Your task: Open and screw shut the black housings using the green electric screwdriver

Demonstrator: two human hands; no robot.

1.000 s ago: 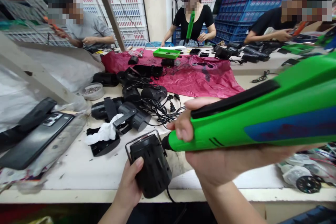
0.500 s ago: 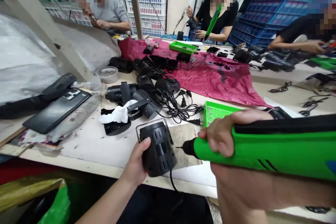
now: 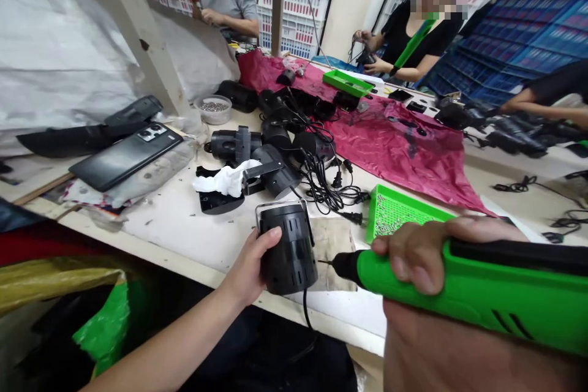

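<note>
My left hand (image 3: 252,260) is closed around a black cylindrical lamp housing (image 3: 289,251) with slots in its side, a metal bracket at its top and a cable hanging from below. The housing is held over the near edge of the table. In my right hand (image 3: 418,254) is a green electric screwdriver (image 3: 482,294) with a black grip strip. Its thin bit (image 3: 325,262) points left at the housing's right side, a small gap short of it. Screws lie in a green perforated tray (image 3: 379,217) behind the screwdriver.
Black lamp housings and tangled cables (image 3: 326,180) crowd the table's middle, beside a white cloth (image 3: 225,179). A phone (image 3: 126,156) and a tub of screws (image 3: 214,109) are at left. Magenta plastic sheeting (image 3: 390,147) lies behind. Several people (image 3: 234,0) work across the table.
The camera view has turned left and tilted, so the table's things appear farther right. Both hands keep hold of the lamp housing and screwdriver, with the bit still just right of the housing.
</note>
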